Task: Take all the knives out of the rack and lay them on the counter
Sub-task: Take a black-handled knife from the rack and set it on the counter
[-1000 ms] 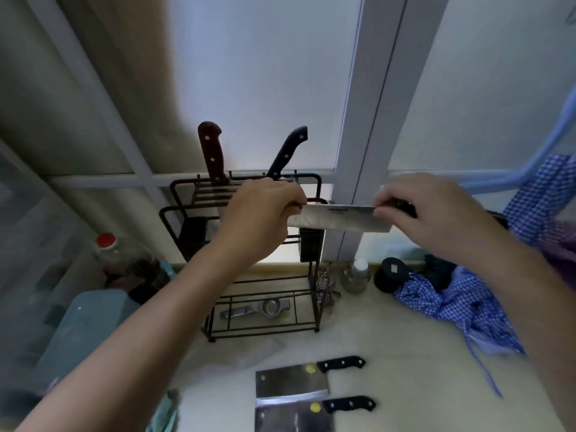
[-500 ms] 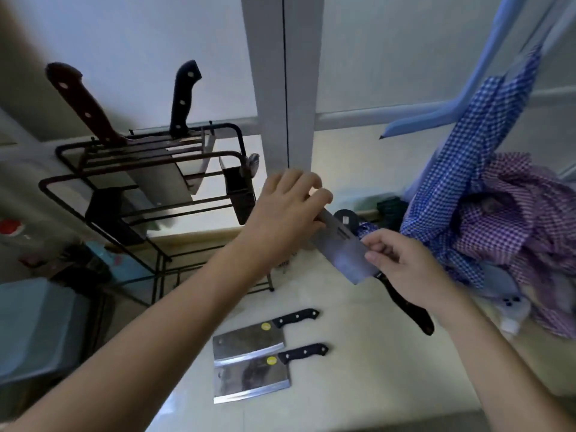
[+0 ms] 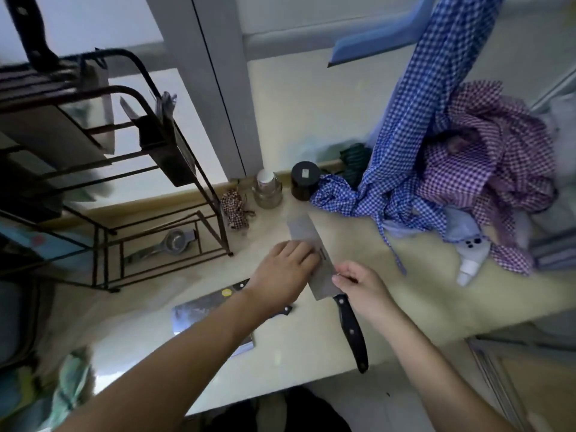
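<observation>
A broad-bladed knife with a black handle lies slanted low over the pale counter, its handle reaching toward the front edge. My left hand presses on the blade's left side. My right hand pinches the blade near the handle. Two cleavers with black handles lie on the counter under my left forearm, partly hidden. The black wire rack stands at the left. A dark knife handle sticks up from its top, and blades hang below it.
A glass jar and a dark jar stand by the wall. Blue checked cloth and purple checked cloth pile up at the right beside a white spray bottle. A metal squeezer lies on the rack's bottom shelf.
Both hands have carried the knife from beside the rack down to the counter, right of the two cleavers. The view has tilted downward.
</observation>
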